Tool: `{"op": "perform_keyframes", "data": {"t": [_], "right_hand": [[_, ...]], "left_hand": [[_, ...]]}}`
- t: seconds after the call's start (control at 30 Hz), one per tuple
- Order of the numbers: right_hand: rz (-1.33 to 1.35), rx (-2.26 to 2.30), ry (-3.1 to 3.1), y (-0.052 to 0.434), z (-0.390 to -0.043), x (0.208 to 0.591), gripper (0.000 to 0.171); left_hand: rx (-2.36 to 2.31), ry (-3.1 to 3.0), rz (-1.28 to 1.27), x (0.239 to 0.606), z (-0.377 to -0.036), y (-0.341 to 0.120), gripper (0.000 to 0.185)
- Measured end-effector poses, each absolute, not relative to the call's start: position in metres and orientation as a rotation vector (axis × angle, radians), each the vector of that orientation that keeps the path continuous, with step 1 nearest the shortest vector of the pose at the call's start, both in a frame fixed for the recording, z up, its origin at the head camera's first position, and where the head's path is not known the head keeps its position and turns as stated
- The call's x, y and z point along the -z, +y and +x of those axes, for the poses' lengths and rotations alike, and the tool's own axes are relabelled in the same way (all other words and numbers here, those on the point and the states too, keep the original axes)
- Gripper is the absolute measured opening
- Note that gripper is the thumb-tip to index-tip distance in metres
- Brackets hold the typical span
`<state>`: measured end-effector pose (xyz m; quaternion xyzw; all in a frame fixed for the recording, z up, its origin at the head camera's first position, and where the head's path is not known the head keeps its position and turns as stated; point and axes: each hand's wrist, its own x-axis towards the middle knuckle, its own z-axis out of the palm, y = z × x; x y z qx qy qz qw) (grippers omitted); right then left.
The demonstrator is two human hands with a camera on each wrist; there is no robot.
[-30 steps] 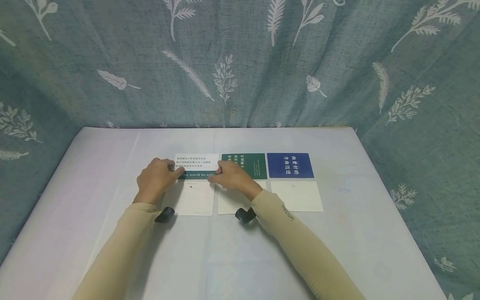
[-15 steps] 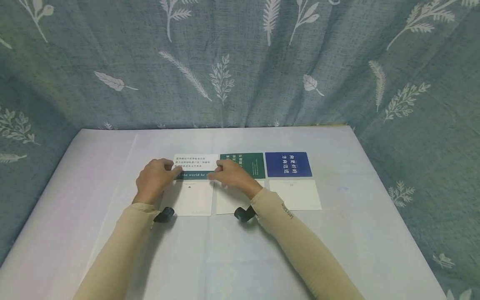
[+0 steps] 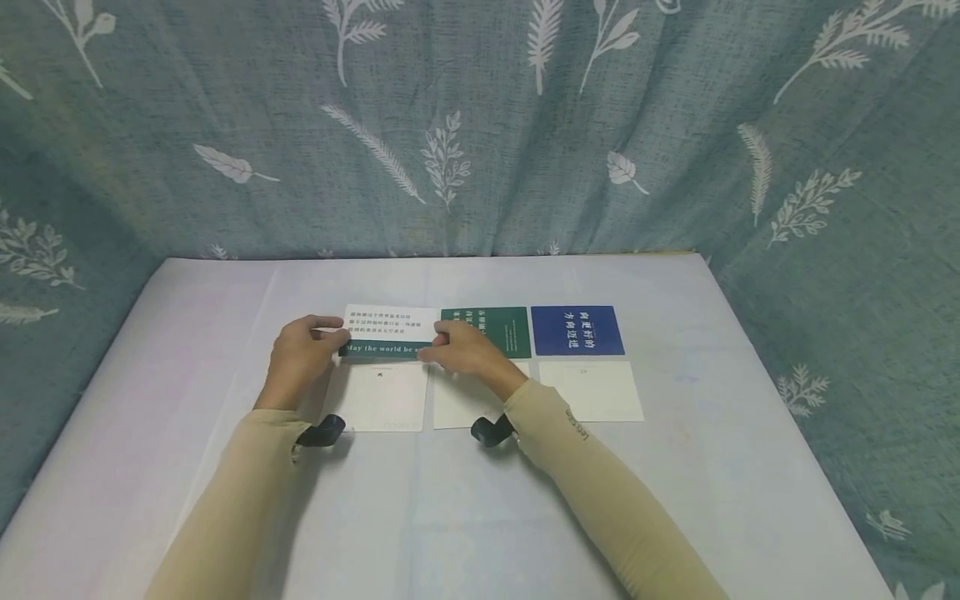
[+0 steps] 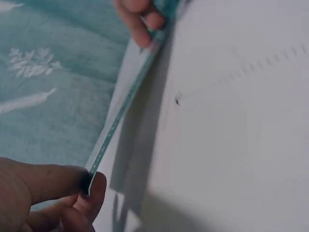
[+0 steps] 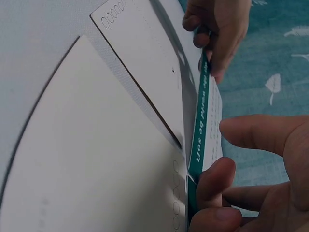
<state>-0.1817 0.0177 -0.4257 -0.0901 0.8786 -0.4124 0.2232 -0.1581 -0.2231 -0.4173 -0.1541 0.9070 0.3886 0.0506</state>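
Green-banded white card (image 3: 390, 333), lifted just left of the green card (image 3: 491, 331), is pinched at its ends by the left hand (image 3: 300, 357) and right hand (image 3: 467, 348). Judging by that, a pick-up is underway; next it needs steady, level carrying.

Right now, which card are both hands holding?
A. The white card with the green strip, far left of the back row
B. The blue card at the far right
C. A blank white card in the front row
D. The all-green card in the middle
A: the left hand and right hand each pinch an end of the white card with the green strip, its near edge raised off the table.
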Motion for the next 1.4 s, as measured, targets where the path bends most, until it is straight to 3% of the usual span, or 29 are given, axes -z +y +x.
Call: {"op": "perform_keyframes", "data": {"t": [0.3,0.73,1.4], "right_hand": [[-0.236,1.202,2.384,0.02,-0.181,0.426,0.066],[-0.134,1.567,2.431,0.034,-0.179,0.427,0.033],[-0.188,1.537,2.434,0.083,-0.149,0.42,0.026]], "left_hand": [[-1.385,2.59,-0.645,0.42,-0.15,-0.225,0.05],[-1.582,2.546,-0.551,0.4,-0.129,-0.223,0.057],[-1.269,2.801,-0.349,0.407,-0.095,-0.196,0.054]]}}
